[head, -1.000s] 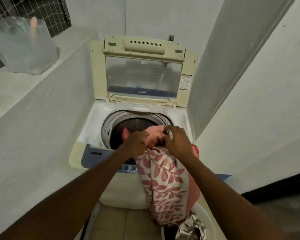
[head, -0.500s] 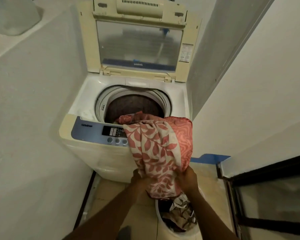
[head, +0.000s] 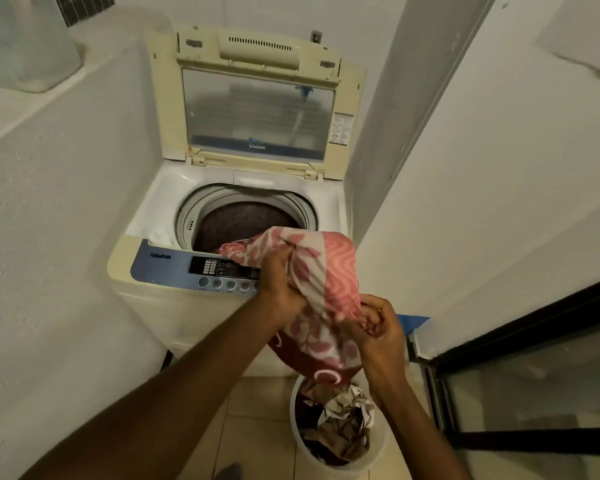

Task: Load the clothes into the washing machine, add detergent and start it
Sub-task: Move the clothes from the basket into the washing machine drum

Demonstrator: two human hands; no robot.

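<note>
A top-loading washing machine (head: 174, 188) stands in a narrow alcove with its cream lid (head: 257, 98) raised and its drum (head: 243, 220) open. A pink and white leaf-print cloth (head: 329, 268) hangs over the machine's front right edge, one end inside the drum, the other trailing down to a white laundry bucket (head: 302, 441) on the floor. My left hand (head: 278, 289) grips the cloth over the blue control panel (head: 174, 268). My right hand (head: 378, 323) pinches the cloth's lower part beside the machine.
The bucket holds several more crumpled clothes (head: 343, 417). White walls close in on both sides. A ledge at the upper left carries a translucent container (head: 25, 46). A dark-framed glass door (head: 534, 375) stands at the lower right. The floor is tiled.
Both hands have come up from the bucket with the cloth. The left hand now holds it over the control panel, and the trailing end has risen.
</note>
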